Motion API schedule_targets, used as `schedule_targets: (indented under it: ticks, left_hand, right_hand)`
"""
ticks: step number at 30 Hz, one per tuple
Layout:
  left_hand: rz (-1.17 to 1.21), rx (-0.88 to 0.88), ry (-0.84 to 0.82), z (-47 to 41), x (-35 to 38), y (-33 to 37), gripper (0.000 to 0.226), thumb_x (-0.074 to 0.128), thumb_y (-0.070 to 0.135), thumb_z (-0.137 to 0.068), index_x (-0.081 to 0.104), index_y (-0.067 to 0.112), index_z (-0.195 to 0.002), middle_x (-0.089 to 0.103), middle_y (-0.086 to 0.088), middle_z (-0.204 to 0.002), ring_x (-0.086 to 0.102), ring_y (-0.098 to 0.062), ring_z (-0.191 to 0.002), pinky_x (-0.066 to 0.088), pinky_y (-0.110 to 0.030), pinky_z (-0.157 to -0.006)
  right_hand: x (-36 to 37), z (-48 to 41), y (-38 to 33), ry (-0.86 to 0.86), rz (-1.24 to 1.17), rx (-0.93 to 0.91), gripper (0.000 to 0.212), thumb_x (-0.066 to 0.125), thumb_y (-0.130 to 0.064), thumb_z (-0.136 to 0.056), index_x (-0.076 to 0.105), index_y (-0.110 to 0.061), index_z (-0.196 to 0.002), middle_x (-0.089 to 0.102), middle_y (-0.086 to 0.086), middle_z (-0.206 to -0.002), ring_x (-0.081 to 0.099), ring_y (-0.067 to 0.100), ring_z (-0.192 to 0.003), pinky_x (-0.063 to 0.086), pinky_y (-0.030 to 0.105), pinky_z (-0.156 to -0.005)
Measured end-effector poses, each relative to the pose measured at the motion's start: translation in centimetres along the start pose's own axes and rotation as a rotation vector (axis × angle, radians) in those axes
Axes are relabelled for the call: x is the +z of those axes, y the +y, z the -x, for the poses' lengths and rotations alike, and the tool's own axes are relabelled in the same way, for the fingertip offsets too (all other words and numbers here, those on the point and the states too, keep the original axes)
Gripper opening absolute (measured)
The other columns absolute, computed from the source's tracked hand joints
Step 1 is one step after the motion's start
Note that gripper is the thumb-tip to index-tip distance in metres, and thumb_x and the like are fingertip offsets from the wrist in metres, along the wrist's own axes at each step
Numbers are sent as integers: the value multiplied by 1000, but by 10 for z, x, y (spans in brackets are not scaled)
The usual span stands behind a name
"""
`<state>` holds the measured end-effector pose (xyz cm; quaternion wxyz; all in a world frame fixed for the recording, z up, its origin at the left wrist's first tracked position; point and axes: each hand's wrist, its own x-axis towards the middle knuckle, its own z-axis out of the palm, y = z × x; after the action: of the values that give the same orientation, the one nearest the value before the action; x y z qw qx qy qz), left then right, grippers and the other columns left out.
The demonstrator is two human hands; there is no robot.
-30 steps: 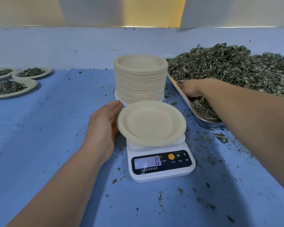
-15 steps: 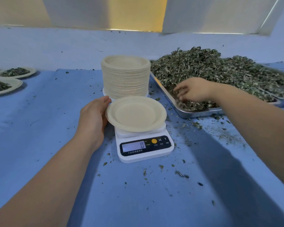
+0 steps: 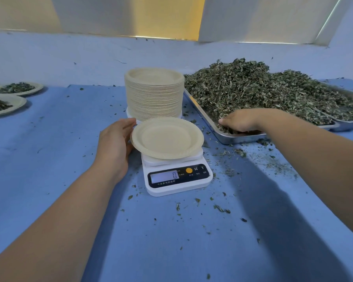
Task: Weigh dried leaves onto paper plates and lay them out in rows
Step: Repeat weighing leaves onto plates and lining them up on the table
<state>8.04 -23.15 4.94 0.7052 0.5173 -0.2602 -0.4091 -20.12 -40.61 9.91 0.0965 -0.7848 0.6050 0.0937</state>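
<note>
An empty paper plate (image 3: 167, 137) sits on a white kitchen scale (image 3: 177, 180) whose display reads 0. My left hand (image 3: 114, 145) lies beside the plate, its straight fingers touching the left rim. My right hand (image 3: 240, 121) is down in the near corner of a metal tray (image 3: 243, 138), fingers curled into the dried leaves (image 3: 243, 86) heaped there; the fingertips are buried. A tall stack of paper plates (image 3: 154, 94) stands just behind the scale.
Two filled plates (image 3: 18, 88) (image 3: 0, 104) lie at the far left on the blue table (image 3: 49, 159). A second tray (image 3: 351, 123) of leaves sits at the right edge. Loose leaf bits are scattered around the scale and in front of the tray.
My right hand has sunk lower into the leaves at the tray's near corner and its fingers have curled in. My left hand stays against the plate's rim.
</note>
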Motion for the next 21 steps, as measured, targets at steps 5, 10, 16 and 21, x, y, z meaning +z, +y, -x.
schedule_targets:
  ticks: [5,10,16,21]
  left_hand:
    - [-22,8,16,0,1,-2,27,49,22,-102,72,14,-111,79,1,-107,72,-18,-110,57,-33,-99]
    - [-40,33,15,0,0,-4,27,50,25,-102,72,16,-115,75,1,-120,68,-13,-117,52,-38,-107]
    - [-52,27,23,-3,1,-5,30,47,23,-103,72,14,-117,77,1,-116,70,-15,-114,52,-39,-107]
    - [-65,26,21,-2,1,-4,32,47,23,-102,71,13,-120,77,-1,-115,71,-16,-112,52,-40,-107]
  right_hand:
    - [-10,0,-11,176,-9,-95,46,41,-43,-107,60,-14,-138,57,11,-142,54,31,-126,41,37,-103]
    - [-7,-24,-22,102,-50,-67,54,36,-43,-109,39,-12,-153,38,13,-159,38,33,-143,31,41,-114]
    - [14,-41,-27,41,-60,42,66,25,-49,-109,39,-1,-152,38,21,-157,40,38,-142,33,45,-118]
    - [5,-28,-27,57,-39,7,57,26,-42,-111,54,1,-135,50,20,-145,51,34,-127,35,33,-97]
